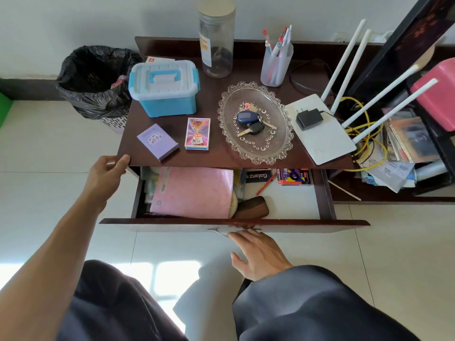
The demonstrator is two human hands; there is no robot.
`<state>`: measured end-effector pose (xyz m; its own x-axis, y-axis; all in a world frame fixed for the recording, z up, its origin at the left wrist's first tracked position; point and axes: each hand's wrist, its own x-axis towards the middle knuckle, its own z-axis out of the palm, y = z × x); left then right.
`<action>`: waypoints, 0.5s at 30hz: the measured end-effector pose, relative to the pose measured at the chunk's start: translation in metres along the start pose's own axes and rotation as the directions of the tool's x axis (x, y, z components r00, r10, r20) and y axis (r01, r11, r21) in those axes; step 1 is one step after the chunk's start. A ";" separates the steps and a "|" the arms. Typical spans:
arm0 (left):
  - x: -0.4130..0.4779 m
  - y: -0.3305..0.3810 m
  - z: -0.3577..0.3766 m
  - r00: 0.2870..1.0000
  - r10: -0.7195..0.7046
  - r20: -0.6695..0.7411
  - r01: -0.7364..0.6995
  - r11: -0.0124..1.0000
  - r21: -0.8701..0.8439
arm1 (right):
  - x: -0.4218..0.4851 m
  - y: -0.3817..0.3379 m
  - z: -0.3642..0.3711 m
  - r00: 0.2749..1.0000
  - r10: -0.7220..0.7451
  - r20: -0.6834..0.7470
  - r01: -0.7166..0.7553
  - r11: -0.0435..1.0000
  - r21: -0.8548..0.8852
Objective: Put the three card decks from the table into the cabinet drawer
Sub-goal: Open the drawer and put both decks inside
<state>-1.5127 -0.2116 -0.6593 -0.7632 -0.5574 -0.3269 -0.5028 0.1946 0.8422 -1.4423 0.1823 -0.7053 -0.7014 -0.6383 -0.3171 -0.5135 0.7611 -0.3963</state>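
I am looking down at a dark brown cabinet top (221, 77) with its drawer (234, 223) pulled out toward me. My left hand (105, 178) rests at the front left corner of the top, thumb on the upper surface, fingers loosely curled under the edge, holding nothing else. My right hand (258, 252) is spread open, palm down, its fingertips touching the metal handle (216, 230) at the middle of the drawer front.

Two card decks lie on the top near its front edge: a lilac deck (157, 142), turned at an angle, and just to its right a brightly printed deck (197, 133), lying straight. They sit near each other without touching. A third colourful box (294, 176), possibly another deck, lies at the back right of the drawer, half under the top.

In the drawer I also see a pink folder (194, 191) on the left and a dark brown case (252, 207) beside it.

Behind the decks stands a blue storage box (163, 89) with a white lid. To the right sits an oval glass dish (278, 143) holding keys (251, 121), then a white router (322, 134).
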 end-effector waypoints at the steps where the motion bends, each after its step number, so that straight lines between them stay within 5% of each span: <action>1: 0.000 0.000 0.000 1.000 0.000 0.001 0.000 1.000 -0.008 | -0.005 -0.003 0.003 1.000 0.005 0.020 -0.005 1.000 0.002; 12: -0.004 -0.006 0.010 0.998 -0.013 -0.057 0.009 0.997 -0.079 | -0.041 -0.021 0.014 0.993 0.019 0.115 -0.016 1.000 -0.023; 15: -0.006 -0.005 0.012 0.997 -0.021 -0.072 0.014 0.996 -0.085 | -0.042 -0.020 -0.002 0.977 0.098 0.187 -0.137 0.967 0.213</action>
<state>-1.5105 -0.2001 -0.6667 -0.7217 -0.6176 -0.3126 -0.4776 0.1173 0.8707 -1.4038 0.1940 -0.6819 -0.6434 -0.5711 -0.5098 -0.2953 0.7996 -0.5230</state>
